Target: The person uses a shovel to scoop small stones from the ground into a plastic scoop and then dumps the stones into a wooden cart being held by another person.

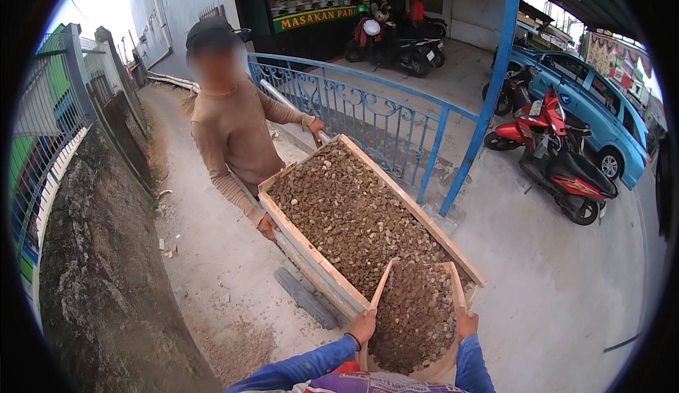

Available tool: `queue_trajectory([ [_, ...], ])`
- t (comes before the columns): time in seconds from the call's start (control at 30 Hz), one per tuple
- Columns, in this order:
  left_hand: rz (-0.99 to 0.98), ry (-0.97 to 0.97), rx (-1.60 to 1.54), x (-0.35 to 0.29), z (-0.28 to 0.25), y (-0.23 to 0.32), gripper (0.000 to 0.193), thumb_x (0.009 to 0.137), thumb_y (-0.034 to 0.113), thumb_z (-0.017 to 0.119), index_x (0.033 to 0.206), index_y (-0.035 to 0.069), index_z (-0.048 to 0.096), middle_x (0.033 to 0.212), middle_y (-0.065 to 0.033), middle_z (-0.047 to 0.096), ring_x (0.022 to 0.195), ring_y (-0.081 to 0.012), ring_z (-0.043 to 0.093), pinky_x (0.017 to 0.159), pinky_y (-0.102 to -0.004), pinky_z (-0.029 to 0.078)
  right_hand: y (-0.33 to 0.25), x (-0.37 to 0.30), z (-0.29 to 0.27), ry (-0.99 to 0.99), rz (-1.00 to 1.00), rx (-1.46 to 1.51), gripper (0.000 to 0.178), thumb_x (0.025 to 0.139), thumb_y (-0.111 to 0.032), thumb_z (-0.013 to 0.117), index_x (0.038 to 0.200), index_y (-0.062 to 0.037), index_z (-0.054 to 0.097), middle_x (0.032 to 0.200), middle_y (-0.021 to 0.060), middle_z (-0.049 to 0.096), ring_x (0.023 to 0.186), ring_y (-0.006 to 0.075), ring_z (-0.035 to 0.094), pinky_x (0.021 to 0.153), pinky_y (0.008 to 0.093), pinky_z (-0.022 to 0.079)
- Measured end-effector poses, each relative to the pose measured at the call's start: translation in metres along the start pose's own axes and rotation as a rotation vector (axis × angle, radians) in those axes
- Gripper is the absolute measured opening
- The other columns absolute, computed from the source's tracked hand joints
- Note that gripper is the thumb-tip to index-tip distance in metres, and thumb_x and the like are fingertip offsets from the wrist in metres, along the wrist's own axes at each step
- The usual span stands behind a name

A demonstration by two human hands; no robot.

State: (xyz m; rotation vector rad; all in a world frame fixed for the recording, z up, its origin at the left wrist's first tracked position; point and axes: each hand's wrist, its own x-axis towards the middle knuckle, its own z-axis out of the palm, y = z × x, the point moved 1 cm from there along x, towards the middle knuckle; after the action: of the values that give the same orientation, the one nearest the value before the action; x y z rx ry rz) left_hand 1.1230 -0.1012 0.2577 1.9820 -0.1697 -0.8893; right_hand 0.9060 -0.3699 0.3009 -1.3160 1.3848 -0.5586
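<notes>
My left hand [363, 326] is closed on the left side of a small wooden box [382, 287]. On the box's right side my right hand [467, 323] grips the other edge. Gravel [414, 315] fills much of the box, whose far end sits over the near end of a wooden-sided cart [410, 206]. A heap of brown gravel [346, 209] covers the cart's bed. Behind the cart stands a co-worker [230, 128] in a brown top and dark cap, with a hand on each side of it at the handles.
A dark wheel [304, 297] shows at the cart's left. Along its right runs a blue metal railing [353, 103] with a blue post [488, 96]. A rough concrete wall [106, 273] borders the left. A red motorbike [548, 153] and a blue car [587, 96] stand at right.
</notes>
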Motion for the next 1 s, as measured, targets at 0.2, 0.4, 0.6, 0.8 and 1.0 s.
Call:
queue_trajectory([
  [0.2, -0.224, -0.253, -0.797, 0.006, -0.045, 0.089, 0.025, 0.096, 0.037, 0.053, 0.092, 0.013, 0.051, 0.077, 0.0014, 0.052, 0.068, -0.0124, 0.053, 0.061, -0.0301, 0.049, -0.145, 0.055, 0.056, -0.289, -0.145, -0.631, 0.037, 0.089, -0.032, 0.057, 0.101, 0.0030, 0.059, 0.074, 0.0146, 0.062, 0.073, 0.0245, 0.062, 0.067, 0.0376, 0.048],
  [0.4, -0.391, -0.343, -0.950, 0.002, -0.102, 0.168, 0.025, 0.097, 0.033, 0.051, 0.101, 0.008, 0.050, 0.083, -0.0044, 0.053, 0.072, -0.0182, 0.055, 0.068, -0.0341, 0.051, -0.296, 0.100, 0.137, -0.578, -0.357, -1.029, 0.045, 0.096, -0.020, 0.051, 0.140, -0.0119, 0.043, 0.095, 0.0110, 0.063, 0.066, 0.0160, 0.058, 0.066, 0.0334, 0.049],
  [0.6, -0.410, -0.342, -1.119, 0.017, -0.148, 0.198, 0.019, 0.097, 0.023, 0.051, 0.103, 0.006, 0.047, 0.084, -0.0066, 0.054, 0.074, -0.0200, 0.057, 0.068, -0.0356, 0.051, -0.384, 0.085, 0.220, -0.747, -0.328, -1.305, 0.045, 0.096, -0.017, 0.044, 0.141, -0.0118, 0.045, 0.086, 0.0130, 0.065, 0.061, 0.0179, 0.062, 0.061, 0.0337, 0.053],
  [0.8, -0.274, -0.342, -1.249, 0.043, -0.195, 0.220, 0.017, 0.097, 0.021, 0.051, 0.104, 0.006, 0.048, 0.085, -0.0066, 0.055, 0.075, -0.0204, 0.058, 0.070, -0.0369, 0.051, -0.421, 0.117, 0.266, -0.810, -0.305, -1.281, 0.046, 0.101, -0.023, 0.039, 0.144, -0.0083, 0.041, 0.070, 0.0078, 0.061, 0.048, 0.0139, 0.057, 0.050, 0.0313, 0.050],
  [1.0, -0.137, -0.205, -1.200, 0.063, -0.221, 0.226, 0.015, 0.096, 0.019, 0.051, 0.099, 0.005, 0.053, 0.086, -0.0076, 0.057, 0.074, -0.0201, 0.058, 0.070, -0.0352, 0.051, -0.433, 0.106, 0.296, -0.751, -0.389, -1.284, 0.047, 0.102, -0.020, 0.037, 0.147, -0.0089, 0.035, 0.066, 0.0065, 0.059, 0.048, 0.0140, 0.056, 0.050, 0.0312, 0.050],
])
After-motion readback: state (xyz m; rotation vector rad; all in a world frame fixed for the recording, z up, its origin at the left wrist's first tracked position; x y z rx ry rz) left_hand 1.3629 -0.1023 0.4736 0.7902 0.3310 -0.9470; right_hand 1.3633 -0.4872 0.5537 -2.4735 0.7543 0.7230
